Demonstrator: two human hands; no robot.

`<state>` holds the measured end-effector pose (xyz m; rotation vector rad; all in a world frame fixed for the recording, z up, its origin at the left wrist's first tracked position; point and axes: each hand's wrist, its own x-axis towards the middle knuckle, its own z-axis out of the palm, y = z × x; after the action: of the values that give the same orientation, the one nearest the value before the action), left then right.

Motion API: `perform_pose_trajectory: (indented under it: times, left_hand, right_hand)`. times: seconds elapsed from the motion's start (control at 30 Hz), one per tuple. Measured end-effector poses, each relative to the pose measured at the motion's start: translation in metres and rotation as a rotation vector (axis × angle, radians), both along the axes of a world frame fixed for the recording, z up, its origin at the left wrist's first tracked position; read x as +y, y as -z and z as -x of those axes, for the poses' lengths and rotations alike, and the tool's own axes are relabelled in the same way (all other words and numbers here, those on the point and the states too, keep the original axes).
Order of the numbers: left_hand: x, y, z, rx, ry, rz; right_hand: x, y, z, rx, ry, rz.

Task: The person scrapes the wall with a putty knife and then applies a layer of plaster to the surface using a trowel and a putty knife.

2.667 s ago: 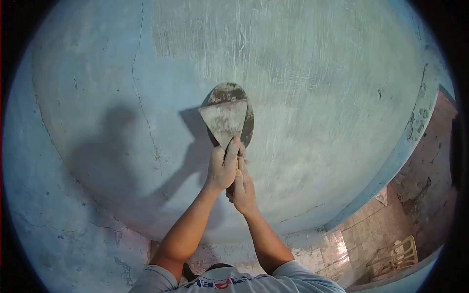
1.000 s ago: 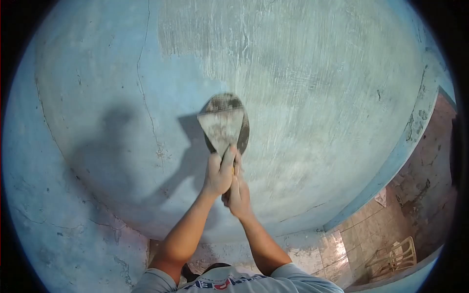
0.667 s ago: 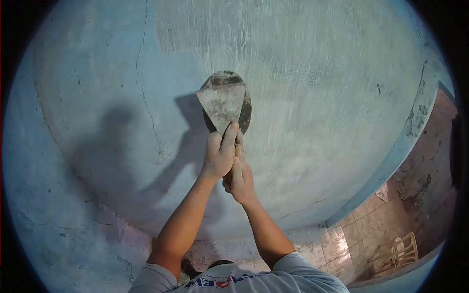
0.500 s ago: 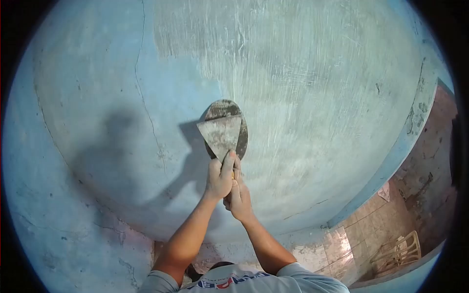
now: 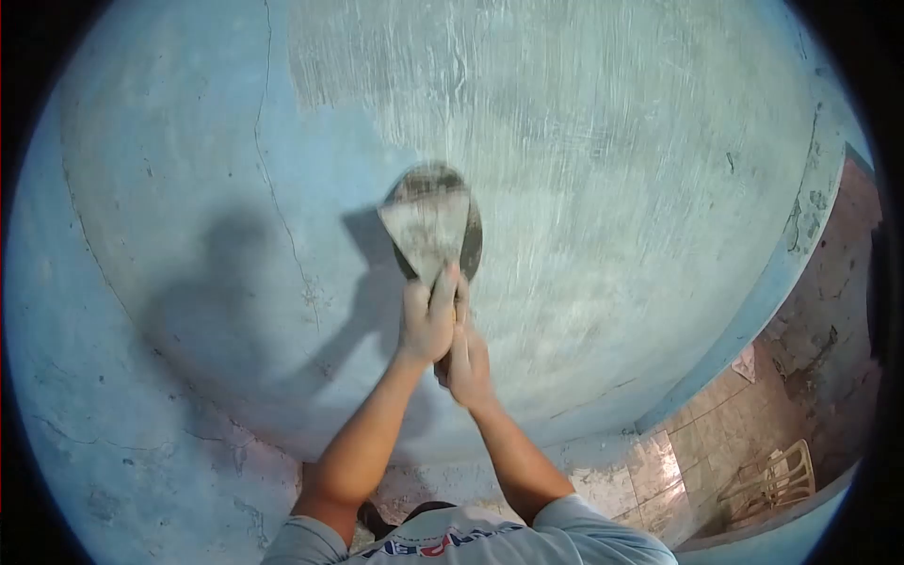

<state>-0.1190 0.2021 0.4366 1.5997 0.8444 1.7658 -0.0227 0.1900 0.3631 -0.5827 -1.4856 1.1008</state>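
In the head view, a putty knife (image 5: 428,221) with a worn, triangular metal blade points up the wall. My left hand (image 5: 429,320) is closed at the base of that blade, thumb laid along it. Behind the blade shows a dark, oval flat tool (image 5: 474,240), its surface smeared with pale material. Slightly lower and to the right, my right hand (image 5: 467,365) is wrapped round a handle, pressed against my left; I cannot tell which of the two tools that handle belongs to. Both tools overlap the blue wall (image 5: 348,151), at the lower edge of a pale, streaky coated area (image 5: 565,122).
Cracks run down the wall on the left, beside my shadow (image 5: 231,273). At the right, a wall edge (image 5: 716,377) borders an opening onto a tiled floor (image 5: 697,433). A pale plastic chair (image 5: 777,480) stands at the lower right.
Both hands and the two tools have moved a short way up the wall together. The blade is now slightly blurred. My grip looks the same.
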Motion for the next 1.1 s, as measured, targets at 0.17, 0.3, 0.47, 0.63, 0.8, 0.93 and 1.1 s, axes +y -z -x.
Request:
perform_pose_trajectory:
  times: [0.17,0.3,0.47,0.63,0.8,0.93,1.1]
  left_hand:
    - [0.013,-0.01,0.009,-0.029,0.058,-0.019]
    - [0.002,0.032,0.005,-0.02,-0.004,-0.024]
    - [0.007,-0.033,0.004,0.016,-0.006,-0.034]
    - [0.002,-0.007,0.006,0.005,-0.024,-0.038]
    - [-0.002,0.012,0.01,0.019,-0.029,-0.038]
    - [0.006,-0.028,0.014,0.009,-0.008,-0.027]
    - [-0.001,0.027,0.008,-0.033,-0.025,-0.01]
  right_hand:
    - [0.017,-0.012,0.004,0.003,-0.05,-0.029]
    - [-0.004,0.018,0.0,0.002,-0.033,0.013]
    - [0.019,-0.027,-0.002,0.006,-0.1,0.062]
    - [0.009,-0.004,-0.001,-0.01,-0.107,0.052]
    - [-0.007,0.002,0.01,0.045,-0.032,-0.04]
    - [0.012,-0.029,0.007,0.005,-0.124,0.017]
    - [-0.001,0.012,0.016,0.039,-0.003,-0.059]
